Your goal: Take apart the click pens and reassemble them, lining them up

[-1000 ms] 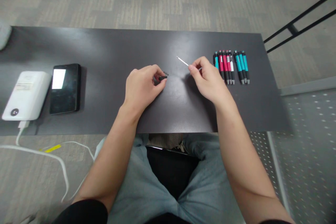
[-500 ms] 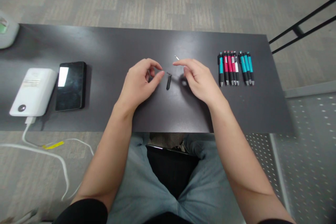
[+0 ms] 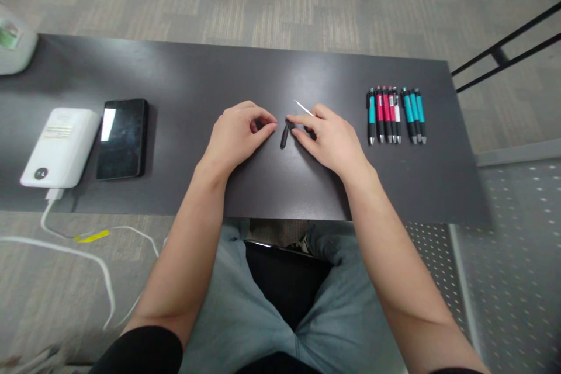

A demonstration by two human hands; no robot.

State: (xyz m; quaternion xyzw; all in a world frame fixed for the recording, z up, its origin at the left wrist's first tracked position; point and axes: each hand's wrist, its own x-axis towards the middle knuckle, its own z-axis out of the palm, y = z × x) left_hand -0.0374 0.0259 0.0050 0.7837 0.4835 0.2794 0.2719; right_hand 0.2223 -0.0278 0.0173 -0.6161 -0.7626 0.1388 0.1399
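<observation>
A short black piece, which looks like a pen part [image 3: 284, 137], lies on the dark table between my hands. My left hand [image 3: 239, 133] rests just left of it, thumb and forefinger tips pinched together; whatever may be between them is too small to make out. My right hand [image 3: 331, 135] is curled on the other side and keeps a thin, pale rod like a pen refill [image 3: 303, 107], which sticks out past the fingers. The right thumb and forefinger tips are at the upper end of the black piece, by a small dark bit. My fingers hide part of it.
To the right, several pens [image 3: 385, 115] with blue, red and white barrels lie in rows on the table [image 3: 184, 76]. At left are a black phone [image 3: 123, 140] and a white power bank [image 3: 61, 149] with a cable [image 3: 48, 213]. A pale container [image 3: 17, 41] stands far left.
My right hand has moved left and down to the black piece, the thin rod still in it. My left thumb and forefinger have closed together.
</observation>
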